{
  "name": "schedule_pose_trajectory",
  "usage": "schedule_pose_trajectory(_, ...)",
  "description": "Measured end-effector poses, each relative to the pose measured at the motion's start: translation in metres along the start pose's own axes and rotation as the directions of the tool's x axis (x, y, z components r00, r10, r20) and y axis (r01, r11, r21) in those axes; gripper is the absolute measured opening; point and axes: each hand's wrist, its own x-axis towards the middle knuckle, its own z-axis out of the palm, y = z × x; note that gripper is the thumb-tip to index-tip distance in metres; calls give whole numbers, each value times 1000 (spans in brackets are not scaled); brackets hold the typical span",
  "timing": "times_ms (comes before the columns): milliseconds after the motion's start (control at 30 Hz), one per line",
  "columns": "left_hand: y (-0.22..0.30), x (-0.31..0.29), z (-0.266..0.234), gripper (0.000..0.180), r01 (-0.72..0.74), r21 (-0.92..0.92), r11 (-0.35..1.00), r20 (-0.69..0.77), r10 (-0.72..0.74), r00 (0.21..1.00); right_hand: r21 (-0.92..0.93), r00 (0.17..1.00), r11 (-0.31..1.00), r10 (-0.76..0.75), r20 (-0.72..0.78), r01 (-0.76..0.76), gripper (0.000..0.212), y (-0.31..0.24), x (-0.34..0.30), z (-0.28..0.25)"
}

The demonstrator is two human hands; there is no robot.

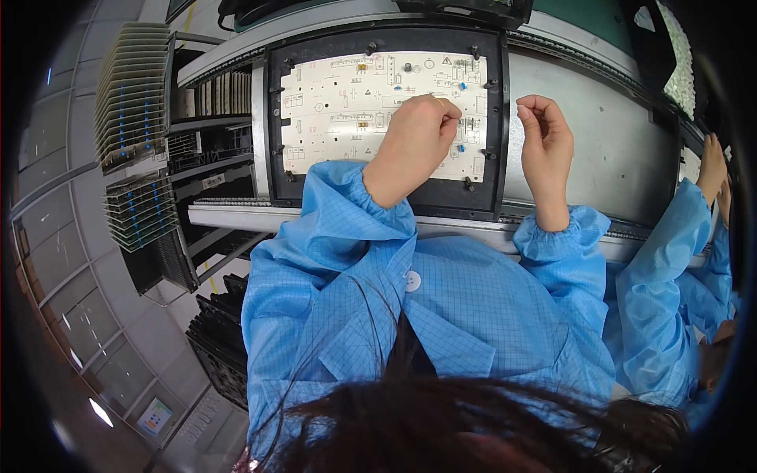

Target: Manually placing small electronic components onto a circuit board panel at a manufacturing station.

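Note:
A pale printed circuit board lies in a black carrier frame. Small parts are on it, among them blue ones and a brown-yellow one. Over the board's right half is my left hand, its fingers curled into a pinch. Whatever those fingers hold, if anything, is hidden or too small to name. My right hand is raised over the grey metal surface just right of the frame. Its thumb and index fingertips come close together, the other fingers bent; any small part between them cannot be made out.
Metal conveyor rails run along the near and far sides of the frame. Racks of stacked boards stand at the left. A co-worker's blue sleeve and hand are close on the right. A black bin with pale pieces sits far right.

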Motion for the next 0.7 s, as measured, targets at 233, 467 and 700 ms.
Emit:
schedule_pose_trajectory(233,3,1,3,12,-31,63,998,22,30,999,-13,1000,1000,16,21,-15,9,0,-1,-1)
schedule_pose_trajectory(467,18,-4,10,24,-165,455,875,149,108,983,-66,954,969,248,171,-240,11,-34,-9,8)
schedule_pose_trajectory(700,10,-15,-23,26,-107,206,973,-51,120,991,-277,966,959,126,224,-61,12,-36,-8,19)
